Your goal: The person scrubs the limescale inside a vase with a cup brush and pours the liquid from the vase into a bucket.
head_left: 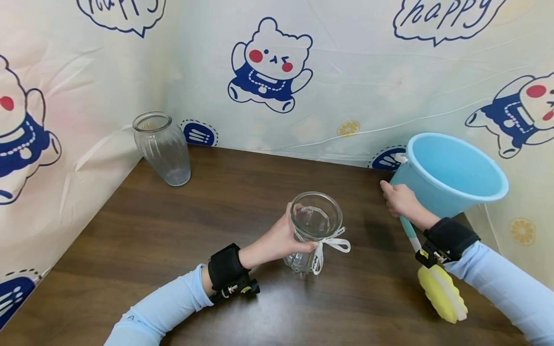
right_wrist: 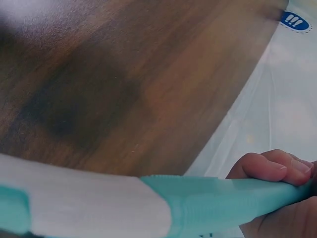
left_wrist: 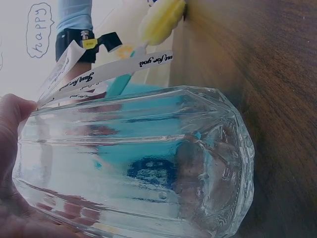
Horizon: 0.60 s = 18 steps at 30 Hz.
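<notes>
My left hand (head_left: 290, 238) grips a clear glass vase (head_left: 317, 222) round its neck, below the wide rim. A white ribbon (head_left: 322, 247) with printed lettering is tied in a bow there, beside my thumb. In the left wrist view, the faceted glass vase (left_wrist: 133, 163) fills much of the picture, its base close to the tabletop. My right hand (head_left: 402, 203) holds a cleaning brush by its teal and white handle (right_wrist: 208, 201), fingers curled round the teal end. The brush's yellow sponge head (head_left: 441, 293) points back toward me, below the right wrist.
A blue bucket (head_left: 454, 178) stands at the back right, just behind my right hand. Another ribbed glass vase (head_left: 162, 149) is at the back left. Patterned sheeting (head_left: 346, 72) rises behind and beside the brown wooden table (head_left: 242, 192).
</notes>
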Each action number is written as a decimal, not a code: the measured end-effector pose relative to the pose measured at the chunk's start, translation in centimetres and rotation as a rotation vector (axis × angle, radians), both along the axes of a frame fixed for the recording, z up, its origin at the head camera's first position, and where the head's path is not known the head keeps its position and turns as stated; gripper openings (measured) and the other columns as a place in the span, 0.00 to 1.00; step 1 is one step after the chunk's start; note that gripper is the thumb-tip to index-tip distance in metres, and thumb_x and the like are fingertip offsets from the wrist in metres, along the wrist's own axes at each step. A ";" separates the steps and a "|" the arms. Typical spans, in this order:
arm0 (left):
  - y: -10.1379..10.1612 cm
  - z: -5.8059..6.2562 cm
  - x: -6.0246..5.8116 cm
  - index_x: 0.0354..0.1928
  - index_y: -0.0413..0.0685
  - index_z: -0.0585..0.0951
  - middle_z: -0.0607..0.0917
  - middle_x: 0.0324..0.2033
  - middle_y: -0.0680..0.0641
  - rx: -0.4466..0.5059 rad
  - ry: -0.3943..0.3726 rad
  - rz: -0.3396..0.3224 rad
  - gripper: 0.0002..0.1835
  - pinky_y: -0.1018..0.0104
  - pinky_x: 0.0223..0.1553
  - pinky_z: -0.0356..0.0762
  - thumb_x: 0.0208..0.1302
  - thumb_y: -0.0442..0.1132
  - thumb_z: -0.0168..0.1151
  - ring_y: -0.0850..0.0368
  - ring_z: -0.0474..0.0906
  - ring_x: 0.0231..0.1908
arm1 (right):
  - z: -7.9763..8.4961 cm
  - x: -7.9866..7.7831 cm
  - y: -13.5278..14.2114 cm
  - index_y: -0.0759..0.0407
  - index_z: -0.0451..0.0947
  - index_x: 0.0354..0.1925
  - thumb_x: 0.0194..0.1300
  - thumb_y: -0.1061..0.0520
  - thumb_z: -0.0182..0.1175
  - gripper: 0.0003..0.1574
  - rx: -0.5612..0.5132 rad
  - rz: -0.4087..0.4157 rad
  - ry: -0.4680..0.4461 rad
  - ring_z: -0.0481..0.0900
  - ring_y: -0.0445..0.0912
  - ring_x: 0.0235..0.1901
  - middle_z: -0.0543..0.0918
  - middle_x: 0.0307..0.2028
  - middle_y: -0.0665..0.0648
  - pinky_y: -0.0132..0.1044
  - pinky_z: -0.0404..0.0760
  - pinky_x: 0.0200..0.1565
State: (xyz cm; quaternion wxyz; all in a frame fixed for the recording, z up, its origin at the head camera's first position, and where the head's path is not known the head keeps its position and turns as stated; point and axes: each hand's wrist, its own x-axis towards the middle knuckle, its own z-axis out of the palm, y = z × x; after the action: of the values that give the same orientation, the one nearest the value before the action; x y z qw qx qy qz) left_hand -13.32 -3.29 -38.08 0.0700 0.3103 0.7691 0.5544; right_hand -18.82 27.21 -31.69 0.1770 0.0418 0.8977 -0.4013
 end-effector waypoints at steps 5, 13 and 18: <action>0.1 -0.1 -0.1 0.59 0.40 0.51 0.68 0.54 0.38 -0.005 0.017 -0.001 0.44 0.55 0.54 0.64 0.46 0.37 0.70 0.45 0.67 0.53 | -1.0 -0.5 0.3 0.53 0.57 0.12 0.70 0.38 0.31 0.34 0.008 -0.011 0.000 0.64 0.45 0.13 0.61 0.10 0.48 0.36 0.66 0.20; 0.1 -0.2 -0.1 0.59 0.40 0.51 0.68 0.53 0.38 -0.008 0.019 0.003 0.44 0.55 0.54 0.64 0.45 0.36 0.70 0.46 0.68 0.53 | -2.5 -1.3 0.8 0.56 0.59 0.16 0.67 0.31 0.27 0.38 0.120 0.022 0.004 0.66 0.48 0.17 0.64 0.12 0.50 0.37 0.66 0.26; 0.0 0.9 0.4 0.59 0.36 0.51 0.68 0.53 0.36 -0.007 0.011 -0.007 0.43 0.50 0.54 0.64 0.47 0.34 0.69 0.43 0.68 0.52 | -3.5 -1.9 1.2 0.59 0.62 0.22 0.72 0.40 0.29 0.32 0.168 0.083 -0.049 0.67 0.48 0.20 0.65 0.14 0.51 0.37 0.66 0.29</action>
State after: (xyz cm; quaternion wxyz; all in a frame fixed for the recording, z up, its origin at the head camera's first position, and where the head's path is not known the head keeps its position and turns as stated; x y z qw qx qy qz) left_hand -12.95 -3.31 -37.16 0.0688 0.3158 0.7704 0.5496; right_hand -20.70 28.41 -35.18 0.2110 0.0290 0.9246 -0.3157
